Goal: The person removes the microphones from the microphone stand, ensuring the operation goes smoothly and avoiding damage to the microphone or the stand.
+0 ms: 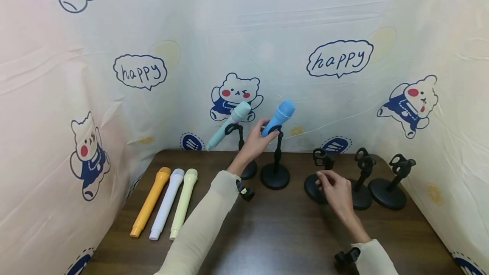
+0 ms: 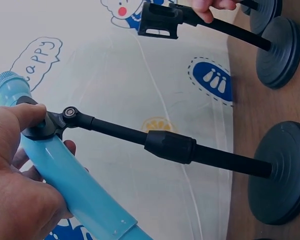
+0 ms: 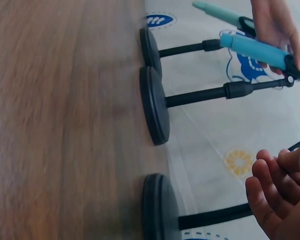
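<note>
My left hand (image 1: pixel 257 141) grips a blue microphone (image 1: pixel 282 113), thumb on the black clip around it, at the top of a stand (image 1: pixel 276 176). In the left wrist view, the microphone (image 2: pixel 72 175) slants through the clip, mesh head up. Left of it, a mint-green microphone (image 1: pixel 228 125) rests tilted in another stand's clip. My right hand (image 1: pixel 338 192) hovers by the pole of a third stand (image 1: pixel 314 188), overlapping it. In the right wrist view, that hand's fingers (image 3: pixel 270 185) are loosely curled with nothing visible in them.
Orange (image 1: pixel 150 202), white (image 1: pixel 167 204) and pale yellow (image 1: pixel 184 203) microphones lie side by side on the left of the brown table (image 1: pixel 267 232). Two more black stands, one with its base (image 1: pixel 387 194) near the right edge, have unfilled clips. A printed cloth (image 1: pixel 267 24) surrounds the table.
</note>
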{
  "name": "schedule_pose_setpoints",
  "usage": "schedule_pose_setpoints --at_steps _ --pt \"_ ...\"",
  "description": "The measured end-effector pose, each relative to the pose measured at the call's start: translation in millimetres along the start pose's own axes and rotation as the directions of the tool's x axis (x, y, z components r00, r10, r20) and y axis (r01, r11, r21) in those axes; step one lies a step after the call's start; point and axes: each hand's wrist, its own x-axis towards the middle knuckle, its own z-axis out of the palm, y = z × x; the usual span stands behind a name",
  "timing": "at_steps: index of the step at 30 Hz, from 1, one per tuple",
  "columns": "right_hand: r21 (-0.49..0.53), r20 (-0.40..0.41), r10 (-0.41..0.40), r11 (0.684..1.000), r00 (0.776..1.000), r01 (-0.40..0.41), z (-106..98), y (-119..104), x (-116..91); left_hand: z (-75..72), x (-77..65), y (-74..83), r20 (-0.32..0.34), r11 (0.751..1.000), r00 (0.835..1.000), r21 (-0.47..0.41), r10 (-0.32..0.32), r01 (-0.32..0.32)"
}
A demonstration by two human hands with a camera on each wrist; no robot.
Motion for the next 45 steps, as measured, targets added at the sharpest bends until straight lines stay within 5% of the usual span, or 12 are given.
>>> schedule_pose_setpoints --at_steps 14,29,45 --pt "0.054 0.089 -0.057 0.997 0.994 0.052 9 -32 -4 -2.8 -20.9 3.7 0.013 0.999 0.999 0.013 0.048 -0.048" --pt "0.05 0.24 -0.17 0.985 0.956 0.162 17 -58 -4 -1.7 -53.8 16.0 0.047 0.999 0.998 -0.018 0.049 -0.049" --pt "0.126 0.363 -0.154 0.985 0.919 0.115 31 -66 -10 5.3 -91.3 25.9 0.045 0.997 0.998 -0.068 0.045 -0.042"
